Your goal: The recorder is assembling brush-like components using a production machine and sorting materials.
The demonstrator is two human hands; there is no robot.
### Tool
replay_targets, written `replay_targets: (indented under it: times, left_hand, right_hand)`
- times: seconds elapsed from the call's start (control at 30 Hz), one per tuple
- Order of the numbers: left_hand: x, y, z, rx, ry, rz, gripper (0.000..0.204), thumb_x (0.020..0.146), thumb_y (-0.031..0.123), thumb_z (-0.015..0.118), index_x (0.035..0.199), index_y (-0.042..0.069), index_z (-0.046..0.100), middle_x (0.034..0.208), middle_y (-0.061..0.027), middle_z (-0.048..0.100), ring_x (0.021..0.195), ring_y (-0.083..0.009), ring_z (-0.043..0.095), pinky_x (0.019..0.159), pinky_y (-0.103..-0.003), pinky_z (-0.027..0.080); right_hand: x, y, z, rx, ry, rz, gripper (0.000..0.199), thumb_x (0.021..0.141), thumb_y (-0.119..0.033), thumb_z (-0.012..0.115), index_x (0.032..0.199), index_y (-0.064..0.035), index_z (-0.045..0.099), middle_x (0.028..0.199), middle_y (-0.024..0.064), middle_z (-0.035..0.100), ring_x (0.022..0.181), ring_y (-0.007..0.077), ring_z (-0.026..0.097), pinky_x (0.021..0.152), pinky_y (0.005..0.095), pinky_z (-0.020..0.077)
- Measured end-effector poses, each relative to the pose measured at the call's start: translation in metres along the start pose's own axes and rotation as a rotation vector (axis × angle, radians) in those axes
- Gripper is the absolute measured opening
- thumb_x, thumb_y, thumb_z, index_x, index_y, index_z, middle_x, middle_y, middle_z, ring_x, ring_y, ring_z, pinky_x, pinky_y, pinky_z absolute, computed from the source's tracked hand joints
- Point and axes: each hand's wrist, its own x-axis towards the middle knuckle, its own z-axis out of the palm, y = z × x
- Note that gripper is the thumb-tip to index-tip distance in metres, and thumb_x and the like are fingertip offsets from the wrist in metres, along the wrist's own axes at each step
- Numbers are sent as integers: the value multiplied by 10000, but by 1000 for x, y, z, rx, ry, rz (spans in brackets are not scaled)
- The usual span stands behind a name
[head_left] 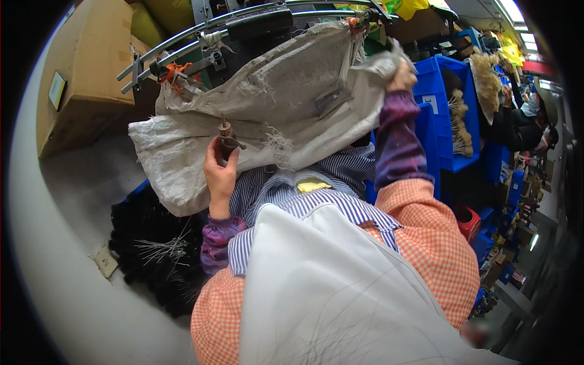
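Note:
A large, dirty white woven sack (286,103) hangs from a curved metal rail (207,27) in front of me. My right hand (401,76) is raised and shut on the sack's upper right edge, lifting it. Lower and to the left, my left hand (220,167) holds a small brown brush-like tuft (228,137) in front of the sack's lower left part. Both arms wear purple sleeve covers over orange checked sleeves, above a white apron (328,292).
A cardboard box (82,73) sits upper left on a grey floor. A black bristle pile (155,249) with thin wires lies lower left. Blue plastic crates (447,115) holding tan brushes stand at right. Another person (529,115) works at far right.

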Motion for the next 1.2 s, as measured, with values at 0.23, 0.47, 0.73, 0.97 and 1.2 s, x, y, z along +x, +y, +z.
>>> replay_targets:
  times: [0.23, 0.47, 0.73, 0.97, 1.2]
  left_hand:
    - [-1, 2, 2, 9, 3, 0, 426, 757, 56, 645, 1133, -33, 466, 985, -99, 592, 872, -148, 576, 779, -257, 450]
    - [-8, 5, 9, 50, 28, 14, 425, 756, 53, 643, 1134, -29, 467, 982, -100, 595, 878, -150, 576, 777, -254, 449]
    - [-6, 5, 6, 116, -5, 39, 418, 757, 66, 640, 1131, -27, 476, 997, -102, 594, 893, -157, 574, 794, -261, 443]
    - [-3, 8, 11, 73, -19, 13, 429, 748, 61, 645, 1131, -30, 476, 993, -111, 596, 891, -163, 578, 795, -262, 443]
    - [-3, -3, 3, 118, -22, -2, 418, 749, 60, 644, 1123, -28, 481, 988, -108, 597, 889, -162, 577, 791, -266, 445]
  right_hand:
    - [-79, -2, 102, -733, -346, -1024, 235, 690, -77, 578, 917, -20, 563, 741, 160, 595, 681, 328, 597, 616, 371, 474]
    - [-74, 59, 132, -851, -594, -1203, 268, 663, -138, 611, 885, -104, 465, 814, 107, 556, 770, 324, 570, 642, 407, 466]
    - [-59, 28, 98, -477, -506, -381, 184, 698, -109, 582, 838, -15, 508, 762, 90, 600, 680, 201, 584, 640, 332, 475]
    - [0, 81, 115, -1268, -567, -1309, 153, 623, -128, 646, 725, -94, 537, 599, 72, 529, 572, 237, 568, 476, 340, 436]
    - [16, -36, 40, -357, -65, -633, 141, 702, -84, 564, 823, -14, 574, 796, 127, 599, 714, 251, 610, 591, 352, 500]
